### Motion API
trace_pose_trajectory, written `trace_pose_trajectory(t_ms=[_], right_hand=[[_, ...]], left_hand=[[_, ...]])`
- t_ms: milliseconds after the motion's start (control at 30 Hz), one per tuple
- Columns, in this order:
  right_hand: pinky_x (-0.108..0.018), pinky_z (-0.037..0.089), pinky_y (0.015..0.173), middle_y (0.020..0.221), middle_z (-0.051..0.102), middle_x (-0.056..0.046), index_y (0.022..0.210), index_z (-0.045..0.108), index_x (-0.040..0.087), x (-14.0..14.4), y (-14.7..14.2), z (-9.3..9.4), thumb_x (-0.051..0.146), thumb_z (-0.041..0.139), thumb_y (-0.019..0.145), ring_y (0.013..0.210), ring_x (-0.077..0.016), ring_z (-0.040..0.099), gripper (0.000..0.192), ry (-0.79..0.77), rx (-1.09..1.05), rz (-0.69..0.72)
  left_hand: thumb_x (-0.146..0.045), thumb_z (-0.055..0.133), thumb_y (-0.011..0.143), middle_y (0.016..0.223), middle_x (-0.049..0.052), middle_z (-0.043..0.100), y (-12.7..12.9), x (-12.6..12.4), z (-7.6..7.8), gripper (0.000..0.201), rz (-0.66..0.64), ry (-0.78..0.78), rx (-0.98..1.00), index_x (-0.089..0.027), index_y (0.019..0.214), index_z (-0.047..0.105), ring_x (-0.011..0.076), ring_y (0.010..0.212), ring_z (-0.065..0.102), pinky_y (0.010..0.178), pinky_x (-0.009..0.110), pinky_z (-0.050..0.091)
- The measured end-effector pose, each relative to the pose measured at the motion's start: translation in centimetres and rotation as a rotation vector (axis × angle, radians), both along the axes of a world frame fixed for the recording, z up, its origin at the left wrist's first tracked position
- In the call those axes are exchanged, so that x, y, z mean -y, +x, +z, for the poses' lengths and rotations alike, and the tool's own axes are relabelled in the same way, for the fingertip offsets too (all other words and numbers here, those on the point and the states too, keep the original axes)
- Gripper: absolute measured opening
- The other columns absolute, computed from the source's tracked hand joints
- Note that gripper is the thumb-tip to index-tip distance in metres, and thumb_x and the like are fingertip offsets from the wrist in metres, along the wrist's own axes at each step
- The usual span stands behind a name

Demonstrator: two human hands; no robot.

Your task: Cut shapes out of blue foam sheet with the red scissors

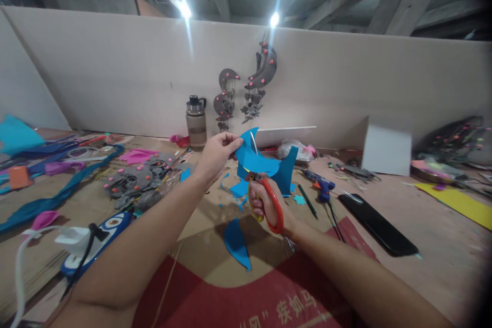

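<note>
My left hand [224, 149] pinches the left end of a blue sheet [265, 163] that looks like felt or craft foam, held up above the table. Wrapped round the red and yellow handles of a pair of scissors [274, 215] is my right hand [265, 197]. One silver blade shows against the sheet near its upper left; the rest is hidden behind the sheet and fingers. Below my hands, a cut blue piece [237, 243] with a curved edge lies on the cardboard [200, 261]. Small blue scraps [239, 189] are scattered just beyond.
A bottle [197, 125] stands by the white partition [146, 72], where grey crescent ornaments [265, 69] hang. To the right are a green pencil [307, 201], a blue glue gun [321, 184] and a black phone [378, 223]. A power strip [115, 223] and cables lie left.
</note>
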State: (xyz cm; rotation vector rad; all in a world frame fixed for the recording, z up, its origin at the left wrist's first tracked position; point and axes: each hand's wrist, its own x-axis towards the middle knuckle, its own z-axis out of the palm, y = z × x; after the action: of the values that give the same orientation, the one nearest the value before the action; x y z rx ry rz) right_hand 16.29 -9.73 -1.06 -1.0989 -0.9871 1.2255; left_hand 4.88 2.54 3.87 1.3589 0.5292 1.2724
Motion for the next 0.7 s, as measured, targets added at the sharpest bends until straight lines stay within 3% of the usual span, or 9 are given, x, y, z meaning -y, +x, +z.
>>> trace_pose_trajectory(t_ms=[467, 700], right_hand=[[-0.021, 0.016, 0.04, 0.058, 0.03, 0.01, 0.084, 0.04, 0.025, -0.04, 0.18, -0.23, 0.047, 0.071, 0.08, 0.045, -0.0064, 0.024, 0.038, 0.03, 0.026, -0.01], [-0.018, 0.021, 0.037, 0.059, 0.032, 0.011, 0.087, 0.041, 0.025, -0.05, 0.27, -0.58, 0.051, 0.065, 0.086, 0.044, -0.0064, 0.025, 0.035, 0.093, 0.036, -0.008]], left_hand=[[-0.036, 0.086, 0.067, 0.067, 0.0, 0.062, -0.05, 0.11, 0.07, 0.033, -0.004, -0.009, -0.007, -0.013, 0.079, 0.066, 0.0095, 0.059, 0.054, 0.055, 0.023, 0.042], [-0.039, 0.089, 0.06, 0.062, -0.001, 0.06, 0.05, 0.49, 0.31, 0.038, -0.018, -0.034, 0.004, -0.014, 0.075, 0.063, 0.0098, 0.055, 0.054, 0.052, 0.024, 0.044]])
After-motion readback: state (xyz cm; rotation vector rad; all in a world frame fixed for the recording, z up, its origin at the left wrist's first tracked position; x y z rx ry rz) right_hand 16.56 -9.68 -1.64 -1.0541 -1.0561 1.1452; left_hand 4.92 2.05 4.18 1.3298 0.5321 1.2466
